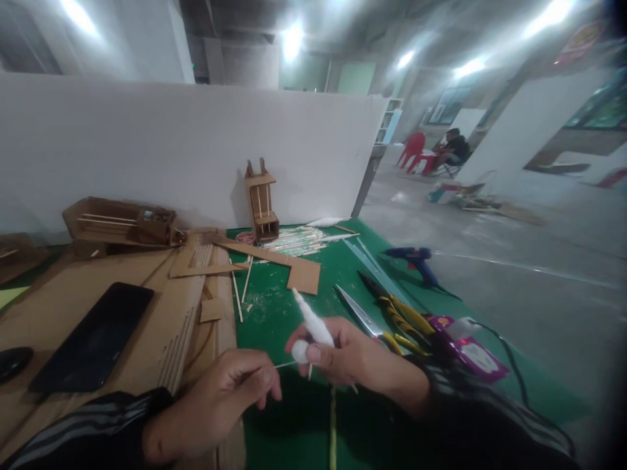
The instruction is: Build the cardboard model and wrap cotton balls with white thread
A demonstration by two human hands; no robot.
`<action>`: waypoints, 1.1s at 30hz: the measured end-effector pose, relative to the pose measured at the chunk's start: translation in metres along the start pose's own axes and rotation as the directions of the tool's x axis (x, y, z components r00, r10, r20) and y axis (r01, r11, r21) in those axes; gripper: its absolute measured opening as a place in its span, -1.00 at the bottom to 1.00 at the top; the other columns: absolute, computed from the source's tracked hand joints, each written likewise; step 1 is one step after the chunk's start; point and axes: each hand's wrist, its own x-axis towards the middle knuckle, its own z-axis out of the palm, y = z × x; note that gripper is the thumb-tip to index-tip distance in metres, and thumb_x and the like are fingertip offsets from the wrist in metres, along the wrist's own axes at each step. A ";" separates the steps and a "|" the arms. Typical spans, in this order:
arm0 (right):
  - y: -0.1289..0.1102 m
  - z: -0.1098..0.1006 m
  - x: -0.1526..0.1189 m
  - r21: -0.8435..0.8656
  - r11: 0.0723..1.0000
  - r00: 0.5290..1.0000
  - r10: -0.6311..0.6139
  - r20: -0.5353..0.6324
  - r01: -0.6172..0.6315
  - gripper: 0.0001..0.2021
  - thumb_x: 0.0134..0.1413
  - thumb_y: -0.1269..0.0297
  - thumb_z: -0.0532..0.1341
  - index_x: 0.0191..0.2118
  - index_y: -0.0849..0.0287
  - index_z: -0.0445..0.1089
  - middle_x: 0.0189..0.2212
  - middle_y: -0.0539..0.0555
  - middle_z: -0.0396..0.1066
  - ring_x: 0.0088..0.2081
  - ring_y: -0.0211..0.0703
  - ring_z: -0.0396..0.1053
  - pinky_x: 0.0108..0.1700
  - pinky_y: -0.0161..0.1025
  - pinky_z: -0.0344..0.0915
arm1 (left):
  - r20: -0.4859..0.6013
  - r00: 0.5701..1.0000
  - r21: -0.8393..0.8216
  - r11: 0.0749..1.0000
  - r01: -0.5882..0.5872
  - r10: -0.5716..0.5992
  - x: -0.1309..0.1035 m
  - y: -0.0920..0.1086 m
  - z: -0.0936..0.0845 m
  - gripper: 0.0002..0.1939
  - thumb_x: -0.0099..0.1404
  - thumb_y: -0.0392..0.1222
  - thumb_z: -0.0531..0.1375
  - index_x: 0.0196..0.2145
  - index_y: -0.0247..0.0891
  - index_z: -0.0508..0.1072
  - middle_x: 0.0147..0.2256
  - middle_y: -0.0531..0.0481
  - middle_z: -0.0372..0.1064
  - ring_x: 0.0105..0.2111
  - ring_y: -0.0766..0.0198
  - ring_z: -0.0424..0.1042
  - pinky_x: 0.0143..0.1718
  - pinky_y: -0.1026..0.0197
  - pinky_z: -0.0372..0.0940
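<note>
A white, spindle-shaped wrapped piece (316, 324) with a pale pointed tip stands tilted in my right hand (350, 356). The same hand pinches a small white ball (300, 352) against it, and thin stick ends poke out below. From the ball a thin white thread (285, 365) runs left to my left hand (240, 385), whose thumb and forefinger are pinched on it. Both hands are over the green tabletop (274, 307), close together. Beyond them lies a flat L-shaped cardboard piece (304, 274).
Scissors (360, 312), yellow-handled pliers (392, 303) and a blue glue gun (414, 258) lie to the right. A black phone (95, 336) rests on cardboard at the left. Cardboard models (264, 202) and thin sticks are at the back. A person (454, 149) sits far off.
</note>
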 end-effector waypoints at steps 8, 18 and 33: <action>-0.002 -0.004 0.001 -0.201 0.978 0.998 0.047 -0.048 -0.055 -0.61 0.14 -0.03 0.25 -0.19 0.27 0.41 -0.45 -0.03 0.37 -0.65 -0.49 0.05 -0.66 -0.47 -0.06 | 0.002 0.998 0.148 0.987 -0.056 0.056 0.001 0.000 -0.001 -0.56 0.48 -0.04 -0.06 -0.41 -0.25 0.45 -0.45 0.05 0.33 -0.43 0.33 0.31 -0.35 0.29 0.14; 0.010 -0.003 0.013 -0.761 0.649 0.978 -0.155 -0.138 -0.005 -0.78 0.26 0.16 0.15 -0.29 0.22 0.40 -0.45 -0.01 0.36 -0.44 -0.27 0.25 -0.38 -0.36 0.17 | -0.052 0.988 0.613 0.785 -0.086 0.149 0.013 -0.026 -0.010 -0.78 0.37 -0.09 0.11 -0.24 -0.15 0.55 -0.20 -0.06 0.49 -0.10 0.06 0.33 -0.05 0.04 0.19; 0.013 -0.007 0.017 -0.597 0.800 0.991 -0.117 -0.059 0.058 -0.70 0.24 0.09 0.17 -0.11 0.24 0.41 -0.42 -0.04 0.32 -0.45 -0.32 0.19 -0.40 -0.39 0.15 | -0.075 0.979 0.524 0.843 -0.122 0.188 0.015 -0.034 -0.008 -0.57 0.29 -0.26 0.15 0.12 -0.12 0.37 0.07 -0.09 0.37 0.12 0.00 0.20 0.17 -0.06 0.12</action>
